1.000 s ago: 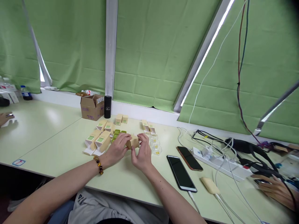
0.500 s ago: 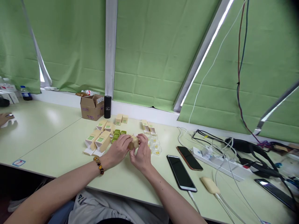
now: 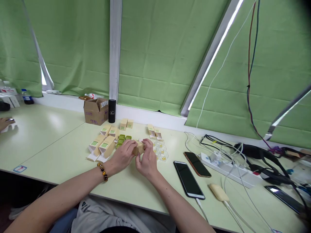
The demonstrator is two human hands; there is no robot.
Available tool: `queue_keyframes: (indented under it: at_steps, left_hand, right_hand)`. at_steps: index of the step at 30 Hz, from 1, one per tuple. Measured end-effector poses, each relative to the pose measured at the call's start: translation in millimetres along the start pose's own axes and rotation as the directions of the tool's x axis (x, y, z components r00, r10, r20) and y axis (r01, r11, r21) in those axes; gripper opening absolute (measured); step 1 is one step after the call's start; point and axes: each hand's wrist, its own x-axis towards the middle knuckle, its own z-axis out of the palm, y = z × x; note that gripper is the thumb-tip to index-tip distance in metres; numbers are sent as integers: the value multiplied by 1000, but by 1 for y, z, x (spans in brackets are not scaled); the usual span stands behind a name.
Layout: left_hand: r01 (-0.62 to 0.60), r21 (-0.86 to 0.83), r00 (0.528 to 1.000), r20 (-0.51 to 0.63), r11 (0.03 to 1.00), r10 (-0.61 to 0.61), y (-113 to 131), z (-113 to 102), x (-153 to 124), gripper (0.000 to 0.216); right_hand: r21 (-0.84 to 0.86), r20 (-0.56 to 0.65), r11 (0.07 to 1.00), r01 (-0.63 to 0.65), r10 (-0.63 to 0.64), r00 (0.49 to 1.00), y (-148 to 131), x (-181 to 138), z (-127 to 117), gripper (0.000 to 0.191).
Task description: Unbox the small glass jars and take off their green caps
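Between my two hands is a small beige cardboard box (image 3: pixel 139 148), held above the table. My left hand (image 3: pixel 123 156) grips its left side, and a beaded bracelet circles that wrist. The fingers and thumb of my right hand (image 3: pixel 147 159) close on the box's right end. Just behind my left hand sit several small green containers (image 3: pixel 120 141), partly hidden. Several clear plastic cups with yellow centres (image 3: pixel 162 151) stand right of my right hand. To the left lie several beige boxes with green labels (image 3: pixel 107 146), some with flaps open.
Farther back are two small closed boxes (image 3: pixel 123 124), two open boxes (image 3: pixel 151 132), a brown carton (image 3: pixel 94 115) and a black bottle (image 3: pixel 112 111). On the right lie phones (image 3: pixel 189 180), a power strip (image 3: pixel 233 171) and tangled cables. Another person's hand (image 3: pixel 6 123) rests far left.
My hands stay in nearly the same place, still on the box. The box appears tilted slightly, and my right fingers have shifted a little on its end.
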Motion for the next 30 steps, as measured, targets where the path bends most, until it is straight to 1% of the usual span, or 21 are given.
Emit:
queue_keyframes:
  at_steps: [4,7,10,14,16,18,20,22,23,24,26,28,30]
  left_hand:
    - [-1,-12,1000,11,1000,1,-1,1,0,42]
    - [18,-25,1000,19,1000,-18,-2,1,-2,49]
    - [57,-56,998,21,997,-56,-1,-1,-2,55]
    - [153,-157,988,21,976,-152,0,-1,-2,57]
    - [196,-185,980,-1,963,-199,0,0,-3,57]
    - [202,-191,977,-30,961,-211,-1,0,-3,54]
    - [182,-191,980,-44,965,-193,-1,0,-2,49]
    - [162,-200,985,-32,966,-171,1,-3,0,42]
    - [153,-204,987,-22,967,-161,3,-4,1,39]
    - [146,-207,988,-13,967,-152,5,-6,2,37]
    - [134,-203,990,-3,970,-138,8,-8,4,38]
    - [123,-198,992,-1,972,-126,9,-8,5,46]
    - [121,-198,992,3,973,-123,8,-7,4,52]
  right_hand:
    - [35,-30,999,-20,21,999,3,-1,3,67]
    - [58,-77,998,-14,19,997,7,0,3,66]
    - [113,-114,992,-49,62,992,11,2,1,65]
    - [278,-123,952,-125,165,979,14,4,-2,54]
    - [322,-149,939,-123,178,973,17,7,-3,50]
    - [326,-215,942,-84,161,963,21,11,-5,48]
    - [286,-316,958,-14,108,943,28,16,-8,46]
    - [194,-403,979,67,18,915,36,22,-14,42]
    - [135,-420,985,108,-42,907,40,24,-17,40]
    - [76,-413,985,155,-111,904,43,26,-21,38]
    - [-14,-331,962,273,-262,906,46,29,-26,36]
    - [-40,-204,915,401,-400,893,45,31,-30,39]
    - [-33,-87,882,470,-471,878,41,34,-32,44]
